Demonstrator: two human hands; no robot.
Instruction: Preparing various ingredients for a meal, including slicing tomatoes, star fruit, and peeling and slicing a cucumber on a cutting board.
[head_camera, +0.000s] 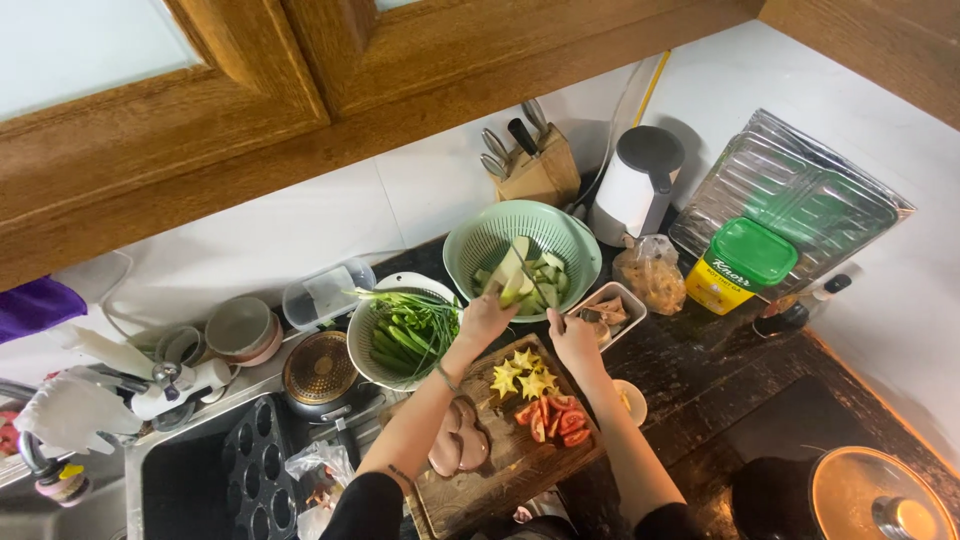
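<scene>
Slices (510, 272) are hanging in the left hand's (487, 316) pinching fingers over the colander (470, 240) holding more. Right hand (575, 338) is hovering half-curled, empty, beside a tray (632, 300), above the board (500, 470) of starfruit (524, 372) and tomato (555, 418).

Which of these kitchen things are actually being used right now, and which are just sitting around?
In use:
left hand, holding a pale green vegetable slice
right hand
light green colander of slices
wooden cutting board with star fruit slices, tomato pieces and raw meat

Lying about:
knife block
white kettle
muffin tin
green-lidded yellow tub
lidded pot
</scene>
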